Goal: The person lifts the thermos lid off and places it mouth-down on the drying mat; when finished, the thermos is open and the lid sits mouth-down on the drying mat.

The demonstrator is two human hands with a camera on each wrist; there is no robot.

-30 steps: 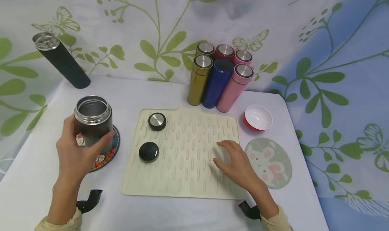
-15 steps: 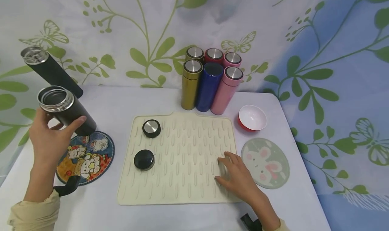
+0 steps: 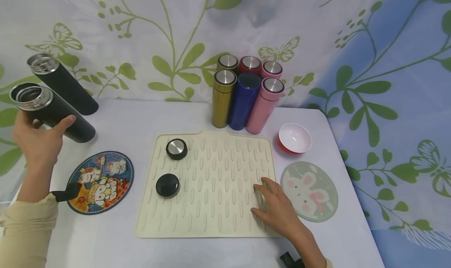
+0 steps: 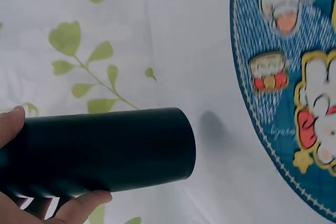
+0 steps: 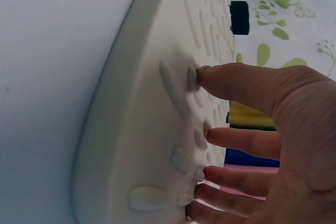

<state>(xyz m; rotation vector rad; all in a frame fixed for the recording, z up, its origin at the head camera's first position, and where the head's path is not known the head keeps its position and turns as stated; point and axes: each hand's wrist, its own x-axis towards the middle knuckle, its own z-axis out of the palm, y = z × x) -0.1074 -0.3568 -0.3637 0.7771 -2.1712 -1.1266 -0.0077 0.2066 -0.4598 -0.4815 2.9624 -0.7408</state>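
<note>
My left hand [image 3: 38,146] grips a lidless black thermos bottle [image 3: 67,117] near its steel mouth, thumb and fingers curled about opposite sides. The bottle's base points toward the table, with a shadow beside it in the left wrist view. Just behind it stands another black thermos [image 3: 70,86], likewise without a lid. Over the right side of the cream ribbed mat [image 3: 211,225] is my right hand [image 3: 280,211], its fingers spread and loosely bent, fingertips at the ridges. Two lids lie on the mat's left part: one steel-topped lid [image 3: 177,147] and one glossy black lid [image 3: 167,184].
Several closed thermoses, among them a gold bottle [image 3: 222,103], a blue bottle [image 3: 243,103] and a pink bottle [image 3: 262,111], stand together behind the mat. A red-and-white bowl [image 3: 295,138] and a rabbit-print round mat [image 3: 310,199] are at right; a cartoon round mat [image 3: 121,181] lies at left.
My left hand has carried the black thermos from over the cartoon round mat, back and leftward, to beside the other black thermos. My right hand has stayed at the ribbed mat's right side.
</note>
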